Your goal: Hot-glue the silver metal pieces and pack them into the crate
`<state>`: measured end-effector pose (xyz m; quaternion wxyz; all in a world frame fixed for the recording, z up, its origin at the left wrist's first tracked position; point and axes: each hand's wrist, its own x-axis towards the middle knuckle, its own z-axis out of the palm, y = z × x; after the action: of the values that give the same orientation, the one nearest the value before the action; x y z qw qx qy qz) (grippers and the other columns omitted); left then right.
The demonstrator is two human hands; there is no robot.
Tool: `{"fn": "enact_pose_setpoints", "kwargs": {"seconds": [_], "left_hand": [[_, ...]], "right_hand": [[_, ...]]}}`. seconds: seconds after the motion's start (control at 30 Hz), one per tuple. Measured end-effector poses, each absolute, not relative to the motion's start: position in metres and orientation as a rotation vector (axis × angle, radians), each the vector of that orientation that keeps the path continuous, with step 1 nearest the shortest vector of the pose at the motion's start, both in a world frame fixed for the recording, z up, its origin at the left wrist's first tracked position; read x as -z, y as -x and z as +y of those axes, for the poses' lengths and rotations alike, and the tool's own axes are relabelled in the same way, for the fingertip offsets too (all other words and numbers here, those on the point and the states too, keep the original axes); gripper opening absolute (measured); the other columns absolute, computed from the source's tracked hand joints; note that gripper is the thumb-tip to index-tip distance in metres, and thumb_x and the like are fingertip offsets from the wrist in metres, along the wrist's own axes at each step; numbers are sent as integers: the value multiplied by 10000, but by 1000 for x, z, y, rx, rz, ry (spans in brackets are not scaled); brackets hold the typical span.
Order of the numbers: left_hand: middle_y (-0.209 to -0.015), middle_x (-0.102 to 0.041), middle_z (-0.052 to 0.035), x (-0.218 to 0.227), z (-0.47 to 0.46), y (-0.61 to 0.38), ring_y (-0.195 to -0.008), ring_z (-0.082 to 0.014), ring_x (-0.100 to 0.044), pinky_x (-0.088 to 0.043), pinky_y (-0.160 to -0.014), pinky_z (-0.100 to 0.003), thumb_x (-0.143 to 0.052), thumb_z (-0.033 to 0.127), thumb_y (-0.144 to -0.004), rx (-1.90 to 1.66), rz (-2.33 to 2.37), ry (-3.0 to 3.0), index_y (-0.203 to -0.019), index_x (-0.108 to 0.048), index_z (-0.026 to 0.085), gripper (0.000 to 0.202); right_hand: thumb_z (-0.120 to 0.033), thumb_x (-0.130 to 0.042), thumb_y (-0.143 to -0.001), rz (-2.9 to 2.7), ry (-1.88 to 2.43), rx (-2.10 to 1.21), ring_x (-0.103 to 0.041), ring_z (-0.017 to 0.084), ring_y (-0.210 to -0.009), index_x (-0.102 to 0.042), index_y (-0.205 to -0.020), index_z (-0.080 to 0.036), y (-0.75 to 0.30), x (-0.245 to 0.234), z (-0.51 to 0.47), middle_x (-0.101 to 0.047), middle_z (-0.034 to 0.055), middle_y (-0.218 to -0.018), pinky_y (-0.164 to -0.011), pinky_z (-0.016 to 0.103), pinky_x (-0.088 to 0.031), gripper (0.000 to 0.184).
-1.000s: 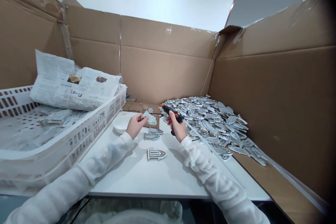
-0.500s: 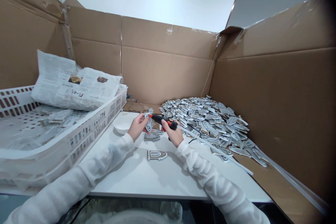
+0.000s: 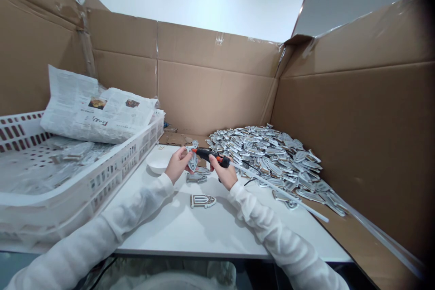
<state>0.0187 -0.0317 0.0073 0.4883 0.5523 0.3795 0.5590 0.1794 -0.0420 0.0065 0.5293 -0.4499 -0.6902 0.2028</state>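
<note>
My left hand [image 3: 178,164] pinches a small white-and-grey cut-out piece [image 3: 192,161], held up above the table. In my right hand [image 3: 224,173] is a black glue gun [image 3: 207,155] with an orange nozzle, its tip at the face of that piece. A long white glue stick [image 3: 282,195] sticks out of the gun's back end and slants down to the right. Below the hands, an arch-shaped piece with brown lines [image 3: 203,201] lies flat on the white table [image 3: 190,231]. Another grey piece [image 3: 196,178] lies just under the gun. My right fingers partly hide the gun's handle.
A large heap of similar pieces [image 3: 261,149] rises at the back right. On the left stands a white plastic basket [image 3: 118,163] with newspaper [image 3: 98,111] and wrapped pieces. A round white object [image 3: 158,161] sits beside it. Cardboard walls [image 3: 217,86] enclose the table.
Almost nothing differs. The rear end of the glue stick has shifted very slightly, while both hands keep their places.
</note>
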Motion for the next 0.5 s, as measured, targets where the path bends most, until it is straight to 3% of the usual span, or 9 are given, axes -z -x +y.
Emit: {"fn": "enact_pose_setpoints", "kwargs": {"seconds": [0.5], "left_hand": [[-638, -631, -20, -6, -32, -19, -467, -169, -609, -459, -368, -234, -528, 305, -745, -1358, 930, -1356, -854, -458, 168, 188]], "right_hand": [[-563, -450, -738, -1653, 1152, -434, -442, 131, -474, -457, -429, -199, -181, -4, -39, -468, -11, -435, -546, 254, -357, 478]]}}
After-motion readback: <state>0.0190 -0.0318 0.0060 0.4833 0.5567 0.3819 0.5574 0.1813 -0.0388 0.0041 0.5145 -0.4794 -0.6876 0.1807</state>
